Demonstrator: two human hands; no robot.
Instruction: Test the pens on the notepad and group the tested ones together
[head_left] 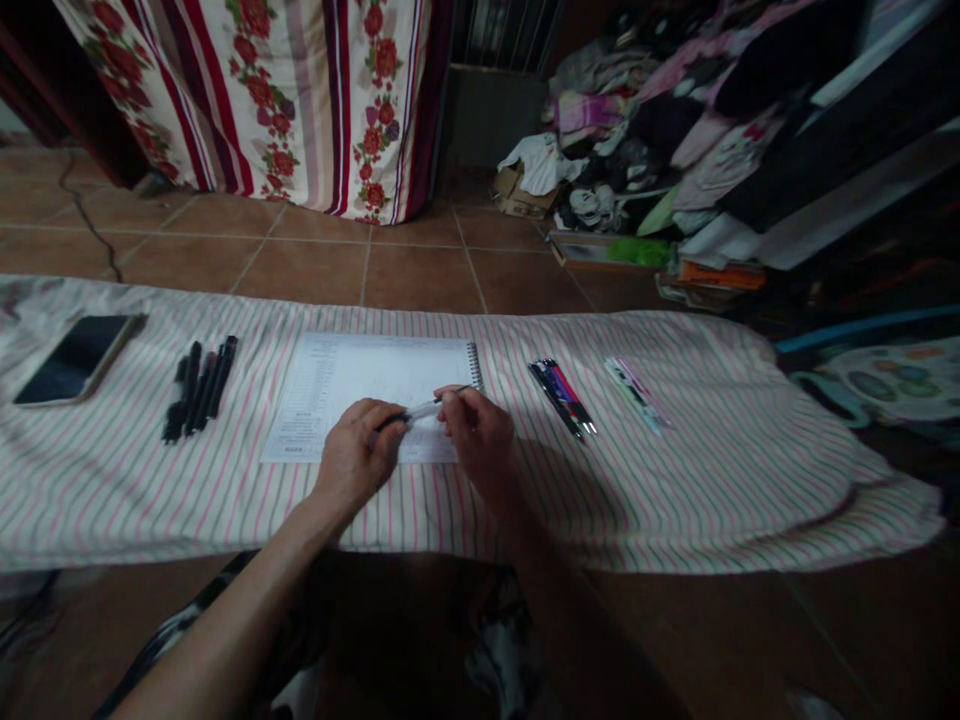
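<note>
Cloth (720, 490) in stripes, hands (355, 446) gripping a pen (424, 410) — notebook (375, 370) beneath, tiled floor (416, 275), flowered curtain (307, 110) beyond

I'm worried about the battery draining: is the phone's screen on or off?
Off, by the look of it: the phone lies on the striped cloth, its face dark, with nothing lit.

Two bare, tapering forearms (244, 597)
</note>
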